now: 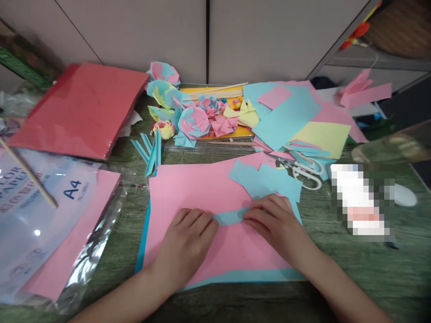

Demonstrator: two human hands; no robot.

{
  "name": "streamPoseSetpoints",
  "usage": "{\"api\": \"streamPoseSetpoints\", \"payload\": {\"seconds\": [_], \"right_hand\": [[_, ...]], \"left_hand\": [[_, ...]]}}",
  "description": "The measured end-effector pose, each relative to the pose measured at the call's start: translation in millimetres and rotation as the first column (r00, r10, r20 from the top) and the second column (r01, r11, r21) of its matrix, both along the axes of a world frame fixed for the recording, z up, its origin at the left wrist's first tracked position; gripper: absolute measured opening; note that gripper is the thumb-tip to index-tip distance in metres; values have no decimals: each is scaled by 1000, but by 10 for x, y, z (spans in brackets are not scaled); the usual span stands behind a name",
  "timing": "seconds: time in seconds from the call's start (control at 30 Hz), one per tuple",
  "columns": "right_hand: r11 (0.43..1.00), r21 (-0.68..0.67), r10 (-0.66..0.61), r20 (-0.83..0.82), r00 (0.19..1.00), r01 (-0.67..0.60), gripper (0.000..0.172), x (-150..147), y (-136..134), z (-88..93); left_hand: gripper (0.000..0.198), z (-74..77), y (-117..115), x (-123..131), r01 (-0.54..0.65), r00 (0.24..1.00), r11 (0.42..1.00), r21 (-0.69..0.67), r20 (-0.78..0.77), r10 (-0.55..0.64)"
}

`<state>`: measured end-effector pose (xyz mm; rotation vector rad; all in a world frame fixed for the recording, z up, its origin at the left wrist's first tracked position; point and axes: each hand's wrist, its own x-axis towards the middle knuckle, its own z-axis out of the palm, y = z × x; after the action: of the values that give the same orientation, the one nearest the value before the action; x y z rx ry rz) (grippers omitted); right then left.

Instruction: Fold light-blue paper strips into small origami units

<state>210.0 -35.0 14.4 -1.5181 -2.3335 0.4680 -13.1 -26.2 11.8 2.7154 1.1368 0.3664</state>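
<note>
Partly hidden: blue paper strip [229, 218], ends covered, pinched by left fingers [208, 223] and right fingers [257, 214].

Behind the surface [380, 273], which is showing a greenish wood grain, pale grey panels [269, 40] are standing upright. A dark vertical gap [208, 40] is dividing them. On the right, a slanted edge [340, 41] is bordering a darker area [412, 98]. Soft light is falling.
</note>
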Motion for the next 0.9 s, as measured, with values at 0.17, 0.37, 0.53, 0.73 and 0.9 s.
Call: {"api": "streamPoseSetpoints", "payload": {"seconds": [0.17, 0.37, 0.53, 0.73, 0.9], "right_hand": [[997, -37, -62, 26, 998, 63, 15, -26, 16, -18], [992, -56, -105, 106, 989, 111, 16, -101, 4, -60], [990, -82, -112, 45, 993, 116, 12, -78, 31, -54], [983, -103, -158, -28, 987, 154, 10, -36, 50, -37], [973, -119, -207, -65, 976, 198, 6, -58, 25, -24]], "left_hand": [[14, 27, -6, 26, -55, 998, 998, -11, 21, 56], [14, 49, 40, 52, -157, 980, 966, -207, 91, 179], [15, 54, 111, 66, -161, 960, 913, -375, 156, 233], [14, 43, 131, 61, -151, 955, 895, -420, 172, 242], [11, 34, 123, 52, -165, 955, 906, -391, 167, 246]]}}
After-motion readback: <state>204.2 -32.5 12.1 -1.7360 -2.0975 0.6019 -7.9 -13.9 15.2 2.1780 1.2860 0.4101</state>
